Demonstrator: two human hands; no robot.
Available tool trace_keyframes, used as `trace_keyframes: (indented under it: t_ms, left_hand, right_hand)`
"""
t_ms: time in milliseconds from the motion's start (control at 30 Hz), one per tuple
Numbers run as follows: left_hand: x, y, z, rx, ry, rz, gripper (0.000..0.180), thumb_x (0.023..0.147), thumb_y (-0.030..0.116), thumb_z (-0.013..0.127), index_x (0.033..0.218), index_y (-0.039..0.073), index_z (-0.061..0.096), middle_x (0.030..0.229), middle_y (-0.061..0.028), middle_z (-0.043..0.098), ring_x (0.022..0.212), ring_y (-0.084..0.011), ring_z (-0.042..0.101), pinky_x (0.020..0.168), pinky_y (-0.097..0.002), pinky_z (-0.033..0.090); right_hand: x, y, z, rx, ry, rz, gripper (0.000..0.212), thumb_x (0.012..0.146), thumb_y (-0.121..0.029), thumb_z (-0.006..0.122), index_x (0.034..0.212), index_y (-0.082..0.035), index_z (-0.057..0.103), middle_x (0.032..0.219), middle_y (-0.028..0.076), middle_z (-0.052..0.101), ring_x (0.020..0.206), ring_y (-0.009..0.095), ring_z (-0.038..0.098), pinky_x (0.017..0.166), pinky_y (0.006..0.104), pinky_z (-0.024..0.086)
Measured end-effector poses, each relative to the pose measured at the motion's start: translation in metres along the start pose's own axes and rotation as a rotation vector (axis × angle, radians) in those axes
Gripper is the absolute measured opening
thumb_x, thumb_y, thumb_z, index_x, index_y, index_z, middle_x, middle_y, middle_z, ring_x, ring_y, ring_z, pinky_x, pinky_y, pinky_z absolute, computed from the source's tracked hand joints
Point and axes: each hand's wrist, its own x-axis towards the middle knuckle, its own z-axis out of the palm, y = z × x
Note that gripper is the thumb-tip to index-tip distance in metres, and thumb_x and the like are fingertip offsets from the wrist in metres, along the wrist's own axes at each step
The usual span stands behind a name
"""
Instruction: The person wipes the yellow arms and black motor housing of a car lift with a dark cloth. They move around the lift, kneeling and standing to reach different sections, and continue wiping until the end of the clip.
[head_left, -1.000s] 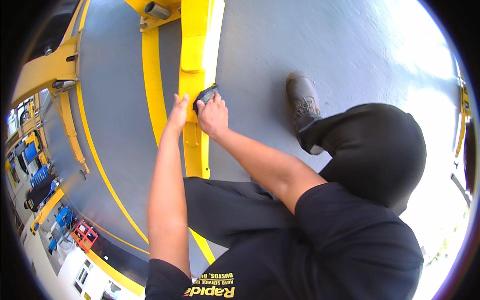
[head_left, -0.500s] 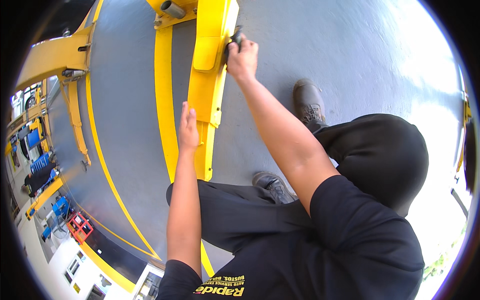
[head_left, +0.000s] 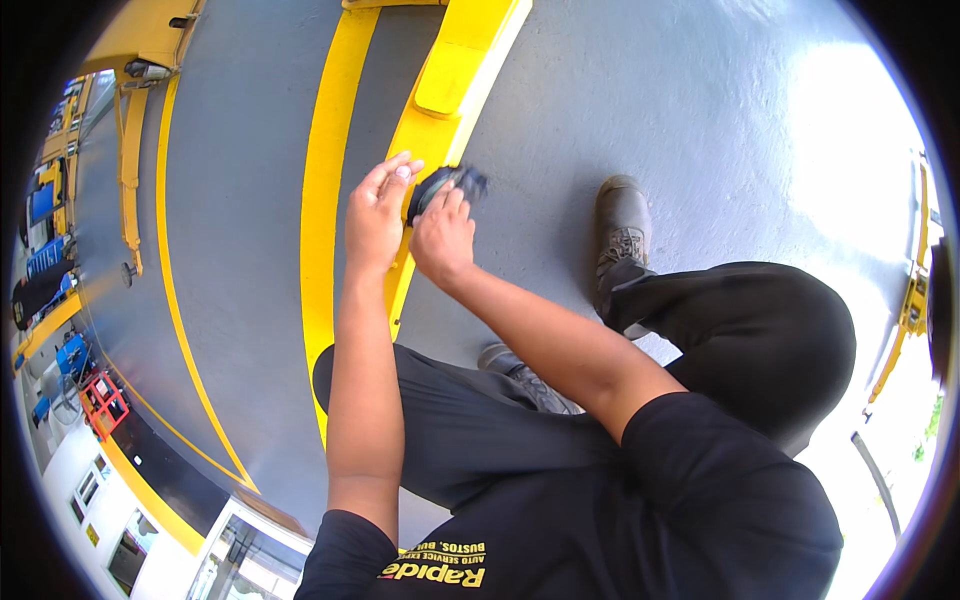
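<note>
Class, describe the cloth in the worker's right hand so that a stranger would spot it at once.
Find the yellow beam slanting down and left from the top edge's middle. By its lower part, the person's right hand grips a cloth. Unlike the bright beam and plain grey floor, it is dark, bunched and partly blurred.

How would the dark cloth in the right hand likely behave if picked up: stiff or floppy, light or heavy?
The dark cloth is probably floppy: it bunches in the right hand, with a loose, blurred end sticking out. It is likely light, being a small crumpled wad. Rolling seems unlikely, given its uneven outline.
</note>
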Motion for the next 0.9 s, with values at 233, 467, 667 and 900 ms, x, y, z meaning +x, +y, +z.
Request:
trace_keyframes:
  t_ms: [233, 467, 667, 900]
  left_hand:
    - [0.015, -0.004, 0.005, 0.168, -0.011, -0.06, 0.041, 0.111, 0.024, 0.054, 0.142, 0.0, 0.063, 0.136, -0.0128, 0.072, 0.13, -0.0253, 0.064, 0.112, -0.0388, 0.047]
    - [0.007, -0.02, -0.009, 0.196, 0.061, -0.069, 0.038, 0.11, 0.02, 0.055, 0.14, 0.0, 0.064, 0.134, -0.0131, 0.072, 0.129, -0.0223, 0.064, 0.112, -0.0343, 0.046]
    - [-0.002, -0.017, -0.007, 0.084, 0.028, -0.061, 0.037, 0.109, 0.022, 0.059, 0.136, -0.003, 0.065, 0.125, -0.0141, 0.076, 0.122, -0.0223, 0.07, 0.109, -0.0329, 0.049]
    - [-0.01, 0.012, 0.064, 0.139, -0.245, 0.292, 0.037, 0.102, 0.018, 0.06, 0.133, 0.001, 0.068, 0.129, -0.0159, 0.074, 0.113, -0.0281, 0.073, 0.102, -0.0384, 0.055]
  right_hand:
    - [-0.008, -0.024, -0.023, 0.434, -0.198, 0.278, 0.065, 0.094, -0.019, 0.064, 0.142, 0.021, 0.044, 0.136, 0.036, 0.052, 0.125, 0.051, 0.058, 0.106, 0.0509, 0.052]
    - [0.121, 0.016, -0.082, 0.479, -0.031, 0.169, 0.048, 0.098, -0.017, 0.057, 0.14, 0.005, 0.054, 0.131, 0.033, 0.053, 0.123, 0.049, 0.058, 0.106, 0.0522, 0.05]
    - [0.138, 0.054, -0.086, 0.672, -0.205, 0.359, 0.058, 0.093, -0.005, 0.049, 0.151, -0.004, 0.056, 0.112, 0.018, 0.075, 0.095, 0.025, 0.073, 0.084, 0.0371, 0.058]
    - [0.045, 0.071, -0.044, 0.335, -0.634, -0.251, 0.042, 0.103, -0.018, 0.055, 0.141, -0.003, 0.064, 0.123, 0.017, 0.072, 0.105, 0.028, 0.072, 0.09, 0.0404, 0.058]
